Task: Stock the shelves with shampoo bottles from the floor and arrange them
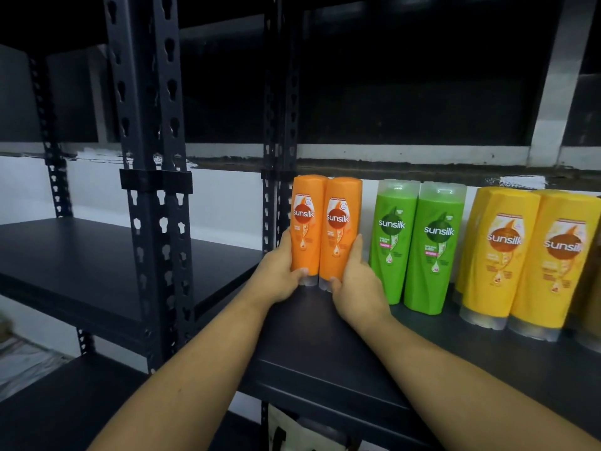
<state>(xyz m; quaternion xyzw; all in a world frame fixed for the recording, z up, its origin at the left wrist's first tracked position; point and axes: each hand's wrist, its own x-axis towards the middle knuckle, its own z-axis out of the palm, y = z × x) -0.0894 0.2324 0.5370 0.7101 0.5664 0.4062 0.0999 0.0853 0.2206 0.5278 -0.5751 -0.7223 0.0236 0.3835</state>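
Note:
Two orange Sunsilk bottles stand side by side, caps down, at the left end of the dark shelf (312, 346). My left hand (283, 275) grips the left orange bottle (305, 222) low on its outer side. My right hand (356, 284) grips the right orange bottle (340, 229) from the right, thumb near its clear cap. To their right stand two green bottles (413, 242) and then two yellow bottles (527, 255), all upright in a row.
A perforated dark steel upright (153, 190) separates this shelf from another dark shelf (81, 258) on the left. A white wall runs behind. A bag-like item (292, 431) shows below the shelf edge. A brownish bottle edge (593, 288) peeks in at far right.

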